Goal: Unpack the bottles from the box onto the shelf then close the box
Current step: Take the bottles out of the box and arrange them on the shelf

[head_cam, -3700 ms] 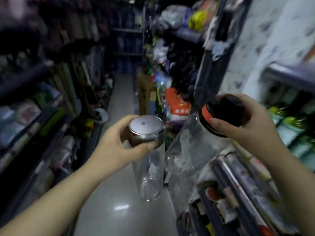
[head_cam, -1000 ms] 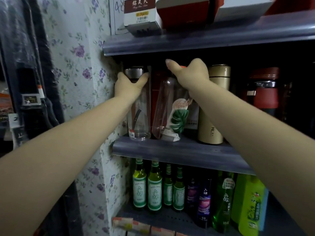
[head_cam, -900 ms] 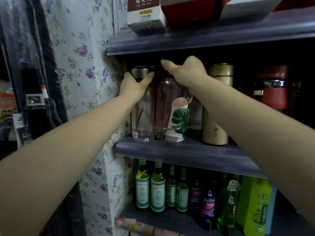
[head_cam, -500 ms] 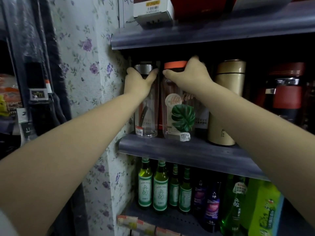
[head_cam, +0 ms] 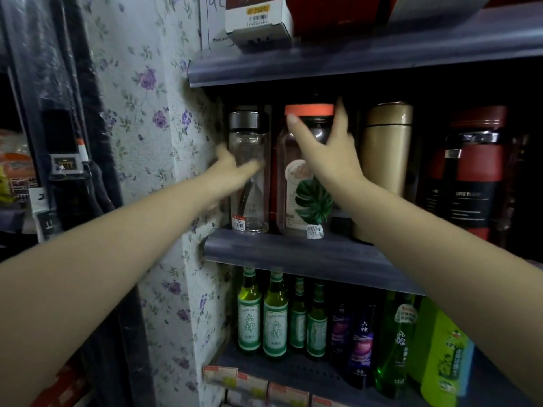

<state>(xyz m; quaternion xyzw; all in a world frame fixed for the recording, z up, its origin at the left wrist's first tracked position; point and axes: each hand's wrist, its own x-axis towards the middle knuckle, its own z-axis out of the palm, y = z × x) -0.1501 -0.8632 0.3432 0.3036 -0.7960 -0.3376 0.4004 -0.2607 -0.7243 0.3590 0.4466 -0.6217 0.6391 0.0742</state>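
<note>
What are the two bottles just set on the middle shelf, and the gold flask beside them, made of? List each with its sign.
Silver-capped bottle: clear glass or hard plastic, since the shelf back shows through; the cap looks like brushed metal.
Orange-lidded bottle: transparent, pink-tinted wall, probably plastic; matte orange lid, printed leaf label.
Gold flask: opaque with a satin metallic sheen, likely coated steel.

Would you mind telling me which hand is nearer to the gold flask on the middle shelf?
Right. The right hand is spread open at the orange-lidded bottle, right beside the gold flask; the left hand is farther left, at the clear bottle.
</note>
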